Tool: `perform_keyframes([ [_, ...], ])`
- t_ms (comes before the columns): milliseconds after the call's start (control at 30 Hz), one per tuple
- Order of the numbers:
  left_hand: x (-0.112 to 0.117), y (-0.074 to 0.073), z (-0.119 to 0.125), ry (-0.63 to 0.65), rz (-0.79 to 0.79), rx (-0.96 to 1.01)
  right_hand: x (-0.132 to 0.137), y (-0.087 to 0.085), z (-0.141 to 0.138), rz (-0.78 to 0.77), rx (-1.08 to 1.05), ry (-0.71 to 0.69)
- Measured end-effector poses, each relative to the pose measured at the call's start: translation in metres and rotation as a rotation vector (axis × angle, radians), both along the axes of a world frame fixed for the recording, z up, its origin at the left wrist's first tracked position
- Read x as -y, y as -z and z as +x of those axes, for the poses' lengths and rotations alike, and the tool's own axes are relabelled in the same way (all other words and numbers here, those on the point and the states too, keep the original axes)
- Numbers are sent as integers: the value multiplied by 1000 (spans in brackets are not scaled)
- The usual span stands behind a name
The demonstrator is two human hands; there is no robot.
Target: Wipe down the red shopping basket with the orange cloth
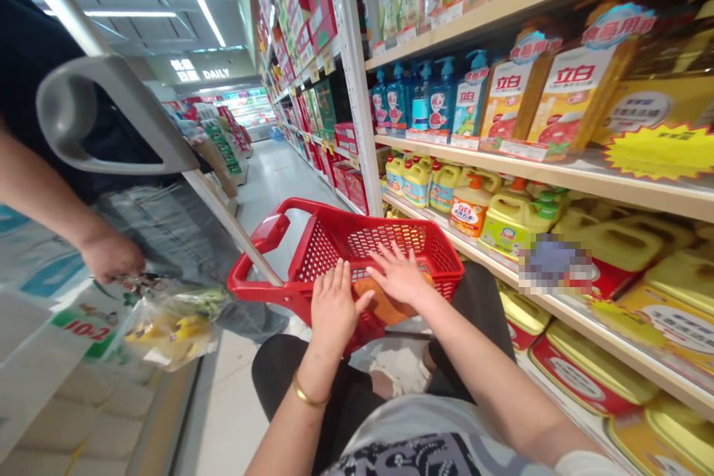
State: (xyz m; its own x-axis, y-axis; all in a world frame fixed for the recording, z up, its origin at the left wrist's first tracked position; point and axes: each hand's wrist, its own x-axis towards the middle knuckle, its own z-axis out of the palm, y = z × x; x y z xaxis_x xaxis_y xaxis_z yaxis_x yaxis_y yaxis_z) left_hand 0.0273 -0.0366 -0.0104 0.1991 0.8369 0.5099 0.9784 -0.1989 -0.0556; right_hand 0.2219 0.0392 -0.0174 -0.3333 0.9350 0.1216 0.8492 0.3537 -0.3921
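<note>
Where the left hand (333, 305) and right hand (399, 275) spread, an orange item (379, 303) lies beneath.

On the right, a cream metal shelf unit (357, 82) runs toward the far end of the aisle. Its middle shelf (558, 175) carries blue pump bottles (440, 100) and tall yellow-and-orange packs (563, 100). The shelf below (563, 290) holds yellow plastic jugs with orange caps (510, 223). Near, a red plastic mesh basket (357, 249) carries something soft and orange (382, 305). A pale tiled floor (273, 178) stretches far ahead.
</note>
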Motion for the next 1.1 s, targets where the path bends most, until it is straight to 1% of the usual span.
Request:
perform_keyframes([
  [67, 1, 1, 1, -5, -4, 13, -5, 6, 32, -3, 17, 70],
  [133, 2, 2, 3, -7, -8, 28, -10, 10, 62, -33, 31, 186],
  [200, 1, 4, 3, -8, -3, 45, -12, 13, 78, -49, 46, 297],
  [233, 1, 5, 3, -8, 1, 52, -10, 14, 79, -41, 54, 335],
  [300, -1, 6, 2, -8, 9, 57, -2, 16, 65, 28, 60, 358],
  [333, -2, 7, 2, -6, 10, 55, 4, 17, 52, 88, 55, 330],
  [367, -3, 7, 1, -4, 9, 48, 10, 17, 37, 155, 44, 276],
  [467, -4, 6, -2, 6, -1, 16, 26, 17, -6, 314, -19, 43],
  [533, -4, 5, -4, 6, -3, 2, 31, 17, -17, 355, -52, -82],
  [600, -3, 4, -4, 7, 2, -3, 33, 20, -10, 370, -38, -165],
  [633, -3, 4, -3, 10, 7, -3, 34, 24, -1, 372, -16, -171],
  [667, -2, 3, -3, 13, 13, -4, 34, 28, 9, 369, 9, -141],
  [700, -2, 3, -2, 16, 21, -6, 35, 34, 20, 359, 32, -74],
  [767, -2, 4, -1, 20, 35, -10, 39, 47, 38, 330, 56, 134],
  [833, -3, 5, 0, 19, 44, -6, 43, 58, 43, 314, 41, 310],
  [867, -4, 6, 0, 17, 46, 0, 45, 61, 40, 316, 25, 359],
  [900, -5, 7, 0, 14, 46, 5, 47, 62, 33, 321, 5, 371],
  [933, -6, 8, -1, 13, 45, 8, 48, 61, 23, 327, -12, 343],
  [967, -7, 8, -2, 12, 43, 8, 49, 58, 11, 330, -26, 280],
  [1033, -9, 8, -3, 12, 36, -1, 47, 49, -14, 330, -47, 106],
  [1100, -11, 7, -5, 6, 25, -14, 44, 39, -30, 328, -68, -21],
])
